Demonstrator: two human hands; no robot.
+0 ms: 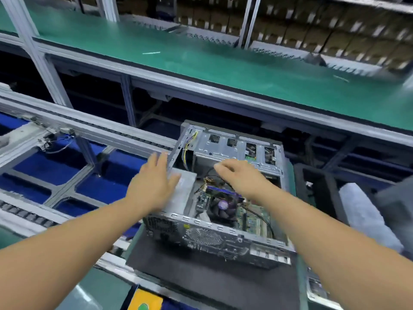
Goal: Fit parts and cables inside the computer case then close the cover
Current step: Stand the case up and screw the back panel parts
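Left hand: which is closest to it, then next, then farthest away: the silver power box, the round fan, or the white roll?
From the left hand in the head view:
1. The silver power box, right under the fingers, in the case's left side.
2. The round fan, in the middle of the case.
3. The white roll, outside the case, far to the right.

your left hand [154, 186] and right hand [243, 177] are both bare; no gloves, no rings; forearms uncovered the whole way down

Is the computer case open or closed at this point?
Open. The computer case has no cover on top: the fan, circuit board and cables lie exposed.
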